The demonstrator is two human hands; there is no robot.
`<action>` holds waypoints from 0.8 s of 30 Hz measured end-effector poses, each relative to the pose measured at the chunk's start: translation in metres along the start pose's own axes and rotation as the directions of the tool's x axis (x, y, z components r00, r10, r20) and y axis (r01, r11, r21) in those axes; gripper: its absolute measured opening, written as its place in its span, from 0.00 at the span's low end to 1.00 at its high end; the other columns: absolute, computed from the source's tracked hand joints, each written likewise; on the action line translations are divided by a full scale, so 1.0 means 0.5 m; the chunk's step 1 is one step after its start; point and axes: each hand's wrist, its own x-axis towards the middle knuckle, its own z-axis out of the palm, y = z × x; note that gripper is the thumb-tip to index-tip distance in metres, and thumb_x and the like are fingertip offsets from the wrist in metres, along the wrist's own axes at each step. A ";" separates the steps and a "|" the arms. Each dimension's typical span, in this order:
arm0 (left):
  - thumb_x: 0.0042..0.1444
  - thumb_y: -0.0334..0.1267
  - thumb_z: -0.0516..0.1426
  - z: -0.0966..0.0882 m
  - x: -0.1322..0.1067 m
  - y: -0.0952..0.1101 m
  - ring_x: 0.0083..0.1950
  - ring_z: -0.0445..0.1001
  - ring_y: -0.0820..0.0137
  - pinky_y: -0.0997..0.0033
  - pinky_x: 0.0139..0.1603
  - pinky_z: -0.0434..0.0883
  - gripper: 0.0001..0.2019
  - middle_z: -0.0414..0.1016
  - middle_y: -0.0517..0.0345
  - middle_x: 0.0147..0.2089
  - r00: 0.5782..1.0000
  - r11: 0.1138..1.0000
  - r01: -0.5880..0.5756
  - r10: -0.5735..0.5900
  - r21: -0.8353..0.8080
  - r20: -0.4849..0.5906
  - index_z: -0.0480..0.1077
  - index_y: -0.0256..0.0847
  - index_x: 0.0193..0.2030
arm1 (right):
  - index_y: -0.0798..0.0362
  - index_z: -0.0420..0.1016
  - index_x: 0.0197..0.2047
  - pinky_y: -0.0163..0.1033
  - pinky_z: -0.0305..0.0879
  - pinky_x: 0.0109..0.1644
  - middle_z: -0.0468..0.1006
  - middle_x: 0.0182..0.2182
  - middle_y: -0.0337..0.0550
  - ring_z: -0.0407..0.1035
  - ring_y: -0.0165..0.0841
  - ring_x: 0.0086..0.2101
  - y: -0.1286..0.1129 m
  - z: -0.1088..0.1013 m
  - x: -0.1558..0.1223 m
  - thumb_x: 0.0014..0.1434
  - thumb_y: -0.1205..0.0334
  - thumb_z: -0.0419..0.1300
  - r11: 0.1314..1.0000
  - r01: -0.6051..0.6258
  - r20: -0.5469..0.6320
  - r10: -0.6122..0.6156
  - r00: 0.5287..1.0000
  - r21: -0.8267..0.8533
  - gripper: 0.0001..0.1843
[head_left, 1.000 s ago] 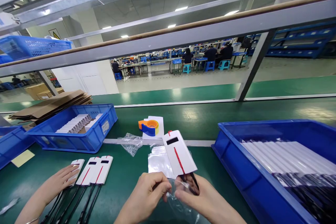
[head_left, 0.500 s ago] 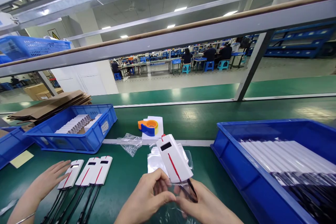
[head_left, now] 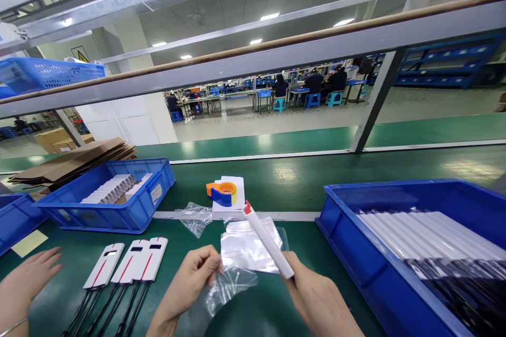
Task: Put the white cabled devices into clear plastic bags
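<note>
My left hand [head_left: 193,279] is closed, pinching a clear plastic bag [head_left: 233,287] that hangs crumpled to its right. In my right hand [head_left: 316,295] is a white device [head_left: 271,245] with a red tip, turned so that its narrow side faces me; its cable is hidden. Behind it lies a stack of clear plastic bags [head_left: 247,245] on the green bench. Three similar white devices [head_left: 152,260] with dark windows, red stripes and black cables lie to the left of my left hand. Another person's hand [head_left: 29,279] is beside them at the far left.
A blue bin [head_left: 367,279] of bagged devices stands at the right. Another blue bin [head_left: 103,218] with white parts is at the left, near stacked cardboard [head_left: 75,160]. A tape dispenser [head_left: 222,195] sits on white paper, and a loose plastic bag [head_left: 196,218] lies beside it.
The plastic bag has come away from the device and moved left with my left hand. My right hand has turned the device edge-on. The other person's hand has drawn back left.
</note>
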 end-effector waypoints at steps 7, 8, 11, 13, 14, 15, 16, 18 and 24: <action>0.58 0.69 0.58 -0.078 -0.050 -0.059 0.24 0.48 0.76 0.75 0.27 0.46 0.30 0.55 0.68 0.20 0.986 0.991 0.105 -0.114 -0.083 -0.123 0.67 0.39 0.28 | 0.56 0.66 0.59 0.35 0.69 0.32 0.82 0.37 0.48 0.80 0.38 0.36 0.038 0.006 0.012 0.61 0.81 0.45 0.923 0.235 -0.193 -0.301 0.934 -0.304 0.26; 0.57 0.69 0.58 -0.086 -0.057 -0.066 0.24 0.48 0.76 0.75 0.26 0.46 0.31 0.55 0.68 0.20 0.982 0.989 0.114 -0.126 -0.092 -0.138 0.67 0.38 0.28 | 0.56 0.66 0.59 0.35 0.69 0.31 0.81 0.37 0.47 0.80 0.37 0.35 0.035 0.007 0.012 0.62 0.82 0.45 0.921 0.243 -0.190 -0.309 0.932 -0.305 0.26; 0.56 0.70 0.59 -0.102 -0.070 -0.080 0.24 0.47 0.77 0.75 0.26 0.46 0.31 0.55 0.68 0.21 0.974 0.986 0.129 -0.147 -0.110 -0.172 0.67 0.38 0.27 | 0.55 0.65 0.58 0.35 0.68 0.31 0.80 0.36 0.45 0.79 0.36 0.34 0.029 0.012 0.011 0.61 0.83 0.43 0.931 0.244 -0.172 -0.297 0.939 -0.273 0.26; 0.55 0.70 0.59 -0.107 -0.073 -0.084 0.24 0.48 0.76 0.76 0.25 0.47 0.31 0.56 0.67 0.21 0.973 0.985 0.128 -0.147 -0.113 -0.179 0.68 0.38 0.27 | 0.53 0.63 0.59 0.35 0.68 0.33 0.80 0.38 0.45 0.78 0.35 0.34 0.021 0.008 0.011 0.61 0.81 0.42 0.963 0.201 -0.138 -0.227 0.964 -0.178 0.27; 0.56 0.69 0.59 -0.108 -0.073 -0.085 0.24 0.49 0.76 0.76 0.25 0.48 0.31 0.56 0.67 0.21 0.973 0.986 0.122 -0.141 -0.110 -0.181 0.69 0.38 0.27 | 0.52 0.62 0.58 0.35 0.68 0.34 0.80 0.38 0.45 0.76 0.34 0.33 0.013 0.002 0.013 0.62 0.80 0.43 0.986 0.140 -0.102 -0.149 0.984 -0.091 0.25; 0.56 0.69 0.60 -0.108 -0.072 -0.085 0.24 0.49 0.76 0.76 0.26 0.48 0.31 0.56 0.67 0.20 0.975 0.988 0.114 -0.131 -0.107 -0.177 0.69 0.38 0.27 | 0.50 0.62 0.55 0.34 0.68 0.36 0.80 0.38 0.43 0.75 0.33 0.33 0.004 -0.007 0.015 0.63 0.78 0.43 0.998 0.061 -0.043 -0.060 0.997 0.021 0.22; 0.56 0.68 0.60 -0.108 -0.071 -0.084 0.23 0.50 0.76 0.76 0.26 0.48 0.31 0.56 0.67 0.20 0.978 0.989 0.101 -0.118 -0.105 -0.172 0.69 0.37 0.27 | 0.49 0.63 0.51 0.33 0.66 0.37 0.79 0.36 0.41 0.73 0.31 0.32 -0.008 -0.017 0.018 0.64 0.75 0.44 0.989 -0.030 0.044 0.023 0.999 0.145 0.17; 0.56 0.68 0.60 -0.108 -0.068 -0.081 0.23 0.50 0.76 0.76 0.26 0.48 0.30 0.56 0.67 0.20 0.983 0.991 0.077 -0.095 -0.113 -0.157 0.70 0.37 0.27 | 0.47 0.62 0.42 0.31 0.61 0.33 0.76 0.28 0.35 0.65 0.29 0.27 -0.032 -0.038 0.022 0.67 0.66 0.47 0.898 -0.225 0.300 0.111 0.947 0.378 0.05; 0.58 0.67 0.59 -0.109 -0.062 -0.068 0.23 0.52 0.76 0.75 0.26 0.48 0.31 0.60 0.65 0.21 0.991 0.994 0.041 -0.053 -0.100 -0.127 0.71 0.36 0.27 | 0.49 0.67 0.38 0.34 0.40 0.17 0.65 0.16 0.27 0.45 0.24 0.16 -0.030 -0.026 -0.007 0.51 0.16 0.49 0.601 -0.567 0.666 0.076 0.742 0.563 0.42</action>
